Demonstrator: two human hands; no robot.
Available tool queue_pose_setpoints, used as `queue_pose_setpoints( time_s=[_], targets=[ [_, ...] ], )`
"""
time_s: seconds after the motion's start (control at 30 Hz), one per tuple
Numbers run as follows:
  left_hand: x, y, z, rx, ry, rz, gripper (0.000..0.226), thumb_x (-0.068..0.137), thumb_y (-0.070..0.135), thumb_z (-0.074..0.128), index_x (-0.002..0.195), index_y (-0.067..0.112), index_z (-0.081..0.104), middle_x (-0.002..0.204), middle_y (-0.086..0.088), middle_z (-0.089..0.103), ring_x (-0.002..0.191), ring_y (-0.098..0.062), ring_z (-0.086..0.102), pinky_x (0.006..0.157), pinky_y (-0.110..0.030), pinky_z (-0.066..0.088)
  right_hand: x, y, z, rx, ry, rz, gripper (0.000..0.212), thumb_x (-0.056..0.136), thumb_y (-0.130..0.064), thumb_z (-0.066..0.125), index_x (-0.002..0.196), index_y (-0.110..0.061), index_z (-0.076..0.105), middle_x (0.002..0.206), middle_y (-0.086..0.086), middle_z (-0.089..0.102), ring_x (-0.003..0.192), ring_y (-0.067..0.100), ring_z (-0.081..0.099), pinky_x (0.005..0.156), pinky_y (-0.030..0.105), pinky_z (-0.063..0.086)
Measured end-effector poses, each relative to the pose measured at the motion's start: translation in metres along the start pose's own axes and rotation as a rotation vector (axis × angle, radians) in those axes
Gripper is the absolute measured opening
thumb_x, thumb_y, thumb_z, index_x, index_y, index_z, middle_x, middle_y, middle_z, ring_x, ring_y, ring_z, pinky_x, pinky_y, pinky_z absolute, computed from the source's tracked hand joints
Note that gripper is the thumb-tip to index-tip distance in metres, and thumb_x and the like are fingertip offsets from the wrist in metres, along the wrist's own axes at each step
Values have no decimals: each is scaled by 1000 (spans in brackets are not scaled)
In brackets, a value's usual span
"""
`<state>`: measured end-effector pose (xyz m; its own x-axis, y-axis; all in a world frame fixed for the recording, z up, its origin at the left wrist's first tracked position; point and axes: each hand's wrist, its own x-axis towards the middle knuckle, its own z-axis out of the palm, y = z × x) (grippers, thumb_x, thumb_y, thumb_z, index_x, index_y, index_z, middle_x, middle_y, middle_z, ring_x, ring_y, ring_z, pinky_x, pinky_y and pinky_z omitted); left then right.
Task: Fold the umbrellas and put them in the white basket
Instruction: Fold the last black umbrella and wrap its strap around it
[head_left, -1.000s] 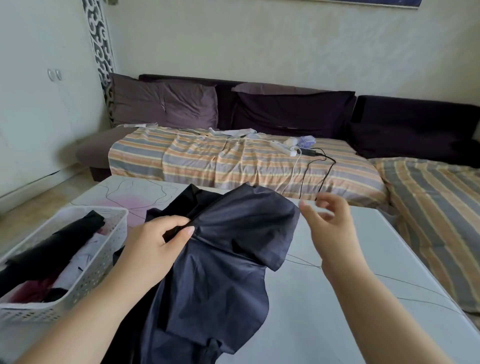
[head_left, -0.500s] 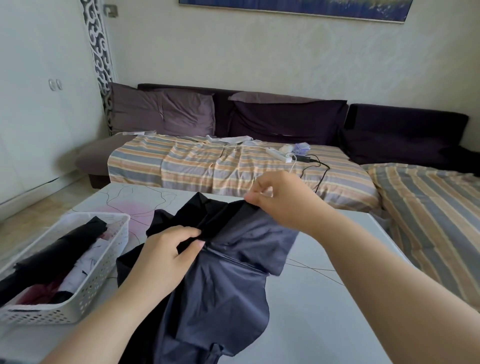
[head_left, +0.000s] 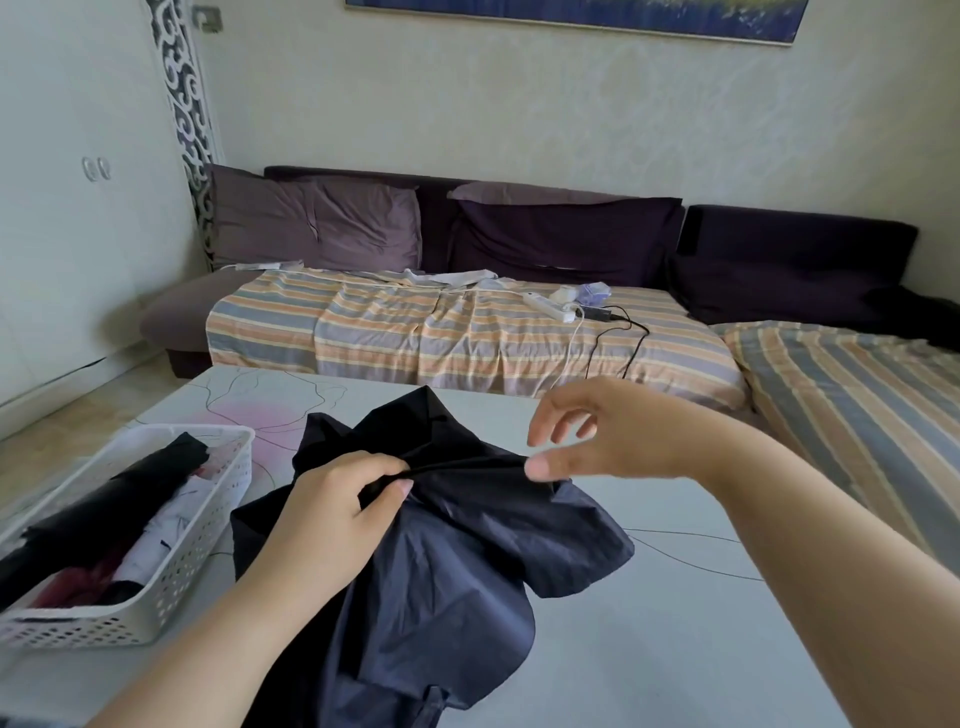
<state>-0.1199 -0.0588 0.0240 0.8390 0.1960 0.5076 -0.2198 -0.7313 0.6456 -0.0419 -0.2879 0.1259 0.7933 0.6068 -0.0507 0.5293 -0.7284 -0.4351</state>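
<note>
**Dark umbrella canopy gathered in the left hand over a pale table**

Pale grey, with thin dark line drawings and a pink blot, the table (head_left: 701, 649) fills the foreground of a living room. No brand, label or readable writing shows on anything in view.

The left hand (head_left: 337, 514) grips a bunch of the dark navy fabric umbrella canopy (head_left: 457, 582), its fingers (head_left: 384, 467) curled over a fold and the thumb pressing from below. The rest of the cloth spills loose below and to the right of that hand, draping onto the table, with a peak of fabric rising just beyond the knuckles.

The right hand (head_left: 602, 436) hovers just right of the left, above the canopy's upper edge. Its fingers are spread and loosely bent, holding nothing; the thumb tip sits right at the raised fold, and whether it touches is unclear.

Left of the left hand stands the white perforated plastic basket (head_left: 208, 545), on the table. Inside lie a folded black umbrella (head_left: 104, 504), something white and something red beneath.

Beyond the hands, a dark purple sofa (head_left: 779, 260) carries a striped orange-and-blue cover (head_left: 415, 332), a white power strip (head_left: 550, 306) and a black cable.
</note>
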Motion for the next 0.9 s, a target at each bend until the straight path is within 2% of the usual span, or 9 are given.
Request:
queue_pose_setpoints(
  time_s=[0.17,0.33,0.4,0.47,0.53,0.6,0.7,0.8,0.9],
  targets=[
    [2,-2,3,23,28,-14,15,84,17,68,98,14,73,91,22,63,64,-13,60,64,-3,40,-5,1,19,-148,138,-30,16,86,-40,66,79,-25,65,81,-15,60,82,6,59,75,24,48],
    [1,4,7,17,-26,86,18,83,16,70,99,8,73,85,34,51,79,22,52,67,1,37,5,-6,29,-17,391,-128,11,95,-18,55,85,-22,57,85,-13,56,80,5,52,68,9,37],
    [2,5,9,19,-52,117,18,83,16,70,99,9,73,85,35,51,83,26,49,68,2,37,11,-5,36,1,452,-138,11,99,-15,47,89,-15,52,81,-6,54,72,13,48,61,16,37],
    [2,4,10,29,-58,127,18,84,20,70,99,9,73,85,34,51,87,25,49,69,2,37,16,2,44,-135,504,-162,11,101,-12,41,89,-11,42,74,1,48,65,24,42,58,33,31],
    [1,3,10,37,-57,135,23,84,28,68,98,11,73,84,33,54,89,20,50,68,1,37,18,11,49,-320,552,-222,12,98,-7,44,89,-11,37,72,5,44,59,31,42,53,36,31],
    [0,0,8,42,-46,127,20,86,25,67,100,11,73,85,31,56,91,17,50,69,0,37,19,22,48,-343,592,-274,11,97,-14,50,90,-9,44,68,3,45,56,33,47,51,36,37],
    [1,-5,4,30,-29,97,19,86,19,67,103,11,72,87,29,56,90,22,48,71,1,36,13,25,34,-38,591,-266,24,87,-31,68,93,-11,56,56,-8,45,52,9,47,56,23,42],
    [3,-3,5,24,-39,90,16,86,18,66,100,13,73,86,27,59,90,19,50,71,0,37,8,16,23,116,590,-335,25,75,-28,78,85,-15,58,55,-10,48,56,6,47,58,11,39],
    [3,2,6,21,-49,88,12,86,15,66,96,14,73,85,23,62,67,18,52,62,-1,37,5,8,18,133,712,-393,17,78,-19,77,80,-14,61,57,4,55,60,13,48,58,9,38]
  ],
)
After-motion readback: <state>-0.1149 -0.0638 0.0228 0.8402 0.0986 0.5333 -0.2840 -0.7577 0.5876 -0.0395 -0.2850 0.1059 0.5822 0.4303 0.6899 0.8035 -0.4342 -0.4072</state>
